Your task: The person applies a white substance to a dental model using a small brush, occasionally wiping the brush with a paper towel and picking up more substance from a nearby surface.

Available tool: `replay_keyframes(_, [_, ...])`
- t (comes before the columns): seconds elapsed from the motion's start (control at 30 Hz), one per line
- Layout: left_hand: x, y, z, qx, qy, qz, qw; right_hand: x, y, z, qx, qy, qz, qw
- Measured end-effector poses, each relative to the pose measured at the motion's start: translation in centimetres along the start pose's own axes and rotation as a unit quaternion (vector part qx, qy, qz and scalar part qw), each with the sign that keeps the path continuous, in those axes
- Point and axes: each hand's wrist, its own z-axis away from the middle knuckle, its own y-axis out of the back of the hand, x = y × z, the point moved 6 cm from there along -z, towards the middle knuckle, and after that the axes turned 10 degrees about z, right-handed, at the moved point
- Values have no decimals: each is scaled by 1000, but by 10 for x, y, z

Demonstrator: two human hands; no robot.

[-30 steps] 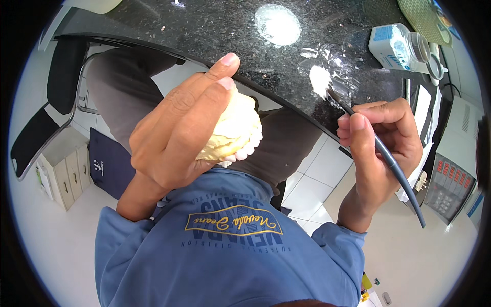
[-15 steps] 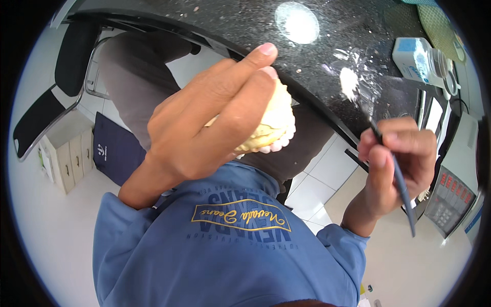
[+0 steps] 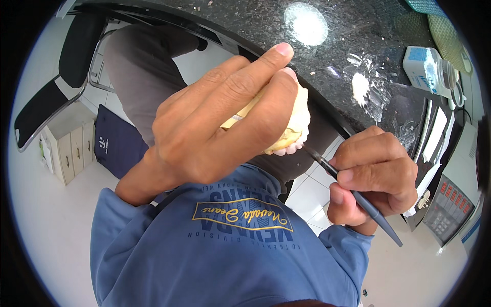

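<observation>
In my left hand (image 3: pixel 220 117) is a pale yellow dental cast (image 3: pixel 300 115) with a row of white-pink teeth along its lower right edge. My fingers wrap over its top, hiding much of it. My right hand (image 3: pixel 378 174) pinches a slim brush (image 3: pixel 372 209) with a dark blue handle. The brush tip points up and left, close beside the teeth; I cannot tell if it touches them. Both hands are above my lap, in front of the counter's edge.
White powder (image 3: pixel 360 88) is smeared on the dark speckled counter (image 3: pixel 245 15), near a round bright white patch (image 3: pixel 306 24). A white bottle (image 3: pixel 423 69) lies or stands at the right. A black chair (image 3: pixel 76 51), a small drawer cabinet (image 3: pixel 74 148) and a dark blue bag (image 3: pixel 117 138) are at the left.
My right hand has brought the brush from over the powder down and left to the teeth. My left hand with the dental cast has shifted slightly right.
</observation>
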Motion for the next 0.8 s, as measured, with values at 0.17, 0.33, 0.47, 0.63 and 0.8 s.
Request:
replay_keyframes(0.17, [1, 0, 1, -9, -1, -8, 1000, 1, -1, 0, -3, 7, -1, 1000])
replay_keyframes(0.33, [1, 0, -1, -18, 10, -4, 1000, 1, -1, -1, -7, 11, 2, 1000])
replay_keyframes(0.47, [1, 1, -1, -20, 7, 2, 1000, 1, -2, -1, -13, 17, 4, 1000])
replay_keyframes(0.63, [1, 0, -1, -26, 2, 2, 1000, 0, 0, -1, -3, 8, -3, 1000])
replay_keyframes(0.8, [1, 1, -1, -27, 8, 4, 1000, 1, -1, -1, -6, 8, -5, 1000])
